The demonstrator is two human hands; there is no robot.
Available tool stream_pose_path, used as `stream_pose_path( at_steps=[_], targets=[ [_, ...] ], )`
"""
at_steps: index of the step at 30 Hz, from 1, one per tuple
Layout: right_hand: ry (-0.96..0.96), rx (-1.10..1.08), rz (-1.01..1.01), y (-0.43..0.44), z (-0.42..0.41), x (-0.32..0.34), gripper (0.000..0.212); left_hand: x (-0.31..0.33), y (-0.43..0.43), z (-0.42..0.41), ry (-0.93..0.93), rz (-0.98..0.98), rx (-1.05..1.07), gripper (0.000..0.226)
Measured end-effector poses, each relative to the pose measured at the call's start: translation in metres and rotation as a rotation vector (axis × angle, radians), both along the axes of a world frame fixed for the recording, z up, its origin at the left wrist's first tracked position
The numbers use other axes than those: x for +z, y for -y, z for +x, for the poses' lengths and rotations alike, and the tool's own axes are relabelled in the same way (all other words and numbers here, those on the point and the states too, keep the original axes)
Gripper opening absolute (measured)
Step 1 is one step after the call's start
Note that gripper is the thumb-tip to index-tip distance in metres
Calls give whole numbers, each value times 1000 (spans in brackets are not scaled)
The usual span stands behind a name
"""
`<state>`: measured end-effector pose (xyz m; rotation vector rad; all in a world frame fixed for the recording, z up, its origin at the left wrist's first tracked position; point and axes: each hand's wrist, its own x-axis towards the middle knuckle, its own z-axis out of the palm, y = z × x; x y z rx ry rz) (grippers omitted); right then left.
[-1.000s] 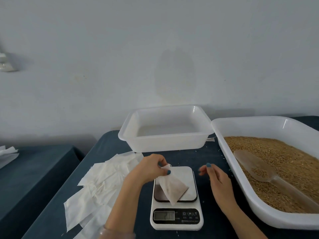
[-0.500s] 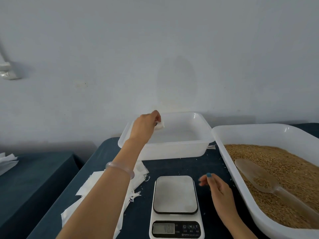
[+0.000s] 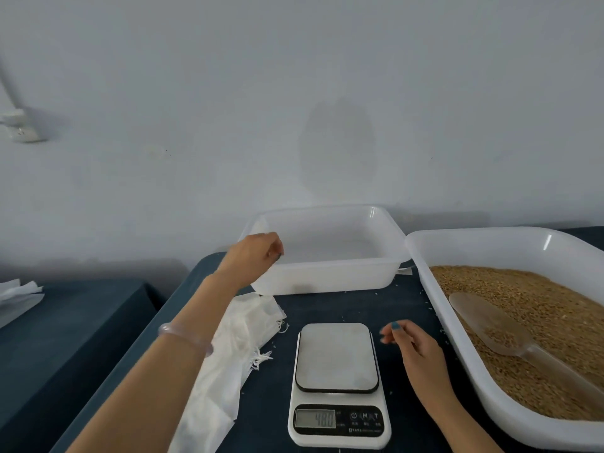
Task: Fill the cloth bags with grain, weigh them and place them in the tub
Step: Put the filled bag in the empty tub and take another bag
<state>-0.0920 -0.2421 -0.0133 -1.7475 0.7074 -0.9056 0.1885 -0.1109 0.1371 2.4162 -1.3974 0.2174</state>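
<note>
Left fingers (image 3: 275, 247) loosely curled over tub (image 3: 330, 209) rim, right hand (image 3: 420, 353) beside scale (image 3: 336, 356)

1 second ago the left hand (image 3: 258, 253) held a small white cloth bag of grain over the white digital kitchen scale (image 3: 336, 354). Now it hangs at the near-left rim of the white plastic tub (image 3: 327, 276), fingers (image 3: 274, 246) loosely curled, holding nothing (bag out of sight).

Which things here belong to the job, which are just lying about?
Job: tub, grain bin, scoop, scale, empty bags beside the scale.
Lying about: wall socket, white sheets at far left.
</note>
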Motion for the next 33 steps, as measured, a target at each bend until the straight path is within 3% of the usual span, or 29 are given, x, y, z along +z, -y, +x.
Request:
stream_pose_path(
  at_steps=[2,4,6,8,11,13,18,24,28,31,33],
  targets=[
    [-3,1,4,0,0,1,23,7,-26,-3,21,247,107,11],
    [-6,5,4,-1,0,1,23,6,-53,-13,-94,631,235,14],
    [-7,8,-1,-1,0,1,23,-6,-73,-29,-252,916,333,44],
    [-5,8,-3,-1,-1,0,23,-27,-88,-43,-239,1000,375,55],
    [5,10,-2,-1,-2,0,22,-56,-101,-52,0,873,432,55],
    [14,8,-6,-1,-2,-1,22,-68,-106,-52,45,752,454,54],
    [11,8,-17,0,-2,-2,21,-77,-121,-49,134,566,466,19],
    [6,17,-12,1,-1,-3,20,-83,-134,-57,46,254,498,11],
    [10,13,-8,0,-2,-2,20,-84,-140,-38,-51,-12,499,26],
    [17,13,-4,0,-2,-2,20,-90,-139,-15,-153,145,650,45],
    [19,13,-4,0,-2,-2,20,-100,-137,-8,-225,251,697,38]
  ],
)
